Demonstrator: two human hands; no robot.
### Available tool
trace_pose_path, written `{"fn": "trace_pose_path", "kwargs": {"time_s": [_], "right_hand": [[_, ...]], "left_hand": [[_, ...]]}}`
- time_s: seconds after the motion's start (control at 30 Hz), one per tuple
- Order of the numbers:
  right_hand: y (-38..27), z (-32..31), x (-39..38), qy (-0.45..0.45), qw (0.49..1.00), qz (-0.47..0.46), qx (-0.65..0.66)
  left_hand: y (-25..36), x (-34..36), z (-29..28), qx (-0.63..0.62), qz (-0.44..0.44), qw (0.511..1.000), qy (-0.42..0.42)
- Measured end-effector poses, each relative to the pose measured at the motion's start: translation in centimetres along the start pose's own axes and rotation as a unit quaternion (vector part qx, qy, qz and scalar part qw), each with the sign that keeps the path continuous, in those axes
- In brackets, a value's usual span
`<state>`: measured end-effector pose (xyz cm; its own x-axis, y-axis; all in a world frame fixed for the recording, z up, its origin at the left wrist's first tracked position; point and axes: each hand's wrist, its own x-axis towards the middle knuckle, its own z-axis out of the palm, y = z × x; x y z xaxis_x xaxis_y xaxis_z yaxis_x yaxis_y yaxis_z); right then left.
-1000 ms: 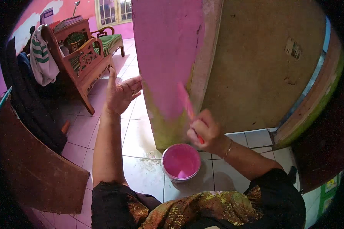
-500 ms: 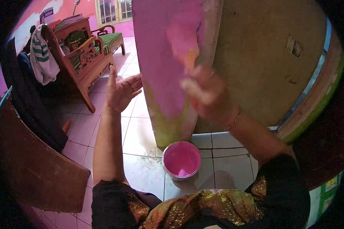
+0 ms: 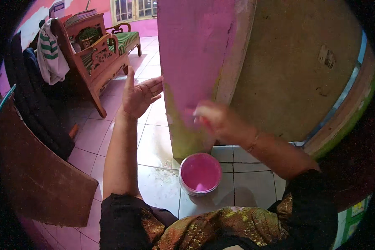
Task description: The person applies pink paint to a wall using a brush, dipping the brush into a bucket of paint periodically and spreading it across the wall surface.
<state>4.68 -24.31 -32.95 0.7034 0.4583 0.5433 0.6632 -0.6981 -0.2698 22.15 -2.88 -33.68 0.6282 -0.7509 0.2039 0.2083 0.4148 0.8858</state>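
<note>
A narrow pillar (image 3: 196,58) is coated in pink, with olive-green showing around its lower part. My left hand (image 3: 141,93) is open, fingertips at the pillar's left edge, thumb up. My right hand (image 3: 214,118) grips a pink-red paintbrush against the lower pink area, blurred by motion, so its bristles are indistinct. A white bucket (image 3: 187,175) holding pink paint stands on the tiles at the pillar's foot, below my right hand.
A carved wooden bench (image 3: 91,83) with striped cushion and draped white cloth (image 3: 52,56) is at the left, near dark fabric (image 3: 33,108). A brown board (image 3: 41,175) leans at lower left. A brown door (image 3: 291,66) is right of the pillar, and a window (image 3: 133,8) lies beyond.
My right hand and brush rose along the pillar, then swept back down to its lower part. My left hand stays at the edge. The view has shifted slightly.
</note>
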Motion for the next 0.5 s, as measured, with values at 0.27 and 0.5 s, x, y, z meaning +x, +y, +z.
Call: {"fn": "trace_pose_path", "kwargs": {"time_s": [0.27, 0.5], "right_hand": [[-7.3, -12.3, 8.4, 0.311, 0.849, -0.31, -0.292], [-3.2, -3.1, 4.3, 0.159, 0.876, -0.232, -0.391]], "left_hand": [[0.1, -0.3, -0.6, 0.032, 0.001, 0.999, -0.026], [0.4, -0.5, -0.3, 0.031, -0.004, 0.999, -0.008]]}}
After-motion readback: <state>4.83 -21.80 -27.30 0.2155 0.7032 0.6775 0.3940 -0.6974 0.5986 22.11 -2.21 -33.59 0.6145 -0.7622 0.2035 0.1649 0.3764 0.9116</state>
